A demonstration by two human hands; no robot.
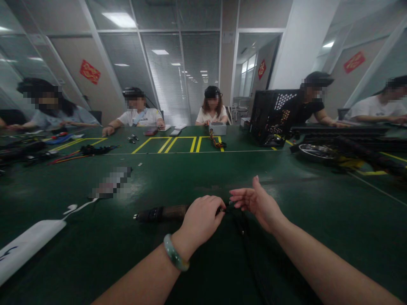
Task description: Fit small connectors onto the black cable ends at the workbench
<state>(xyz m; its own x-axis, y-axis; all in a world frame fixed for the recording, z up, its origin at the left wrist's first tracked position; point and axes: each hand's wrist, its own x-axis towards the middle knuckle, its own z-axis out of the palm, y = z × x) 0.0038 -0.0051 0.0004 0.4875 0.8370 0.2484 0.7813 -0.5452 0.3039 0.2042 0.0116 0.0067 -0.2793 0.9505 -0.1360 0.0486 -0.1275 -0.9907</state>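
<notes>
A dark cable bundle lies on the green table, its sleeved end pointing left and black wires trailing toward me. My left hand, with a green bangle on the wrist, is closed over the bundle near its right end. Just to the right, my right hand hovers with fingers loosely spread, fingertips at the black wire end, holding nothing that I can see.
A white power bank with a cable lies at the near left. Wire bundles and tools sit far left; a black computer case and parts stand at the right. Several people sit around the far edge.
</notes>
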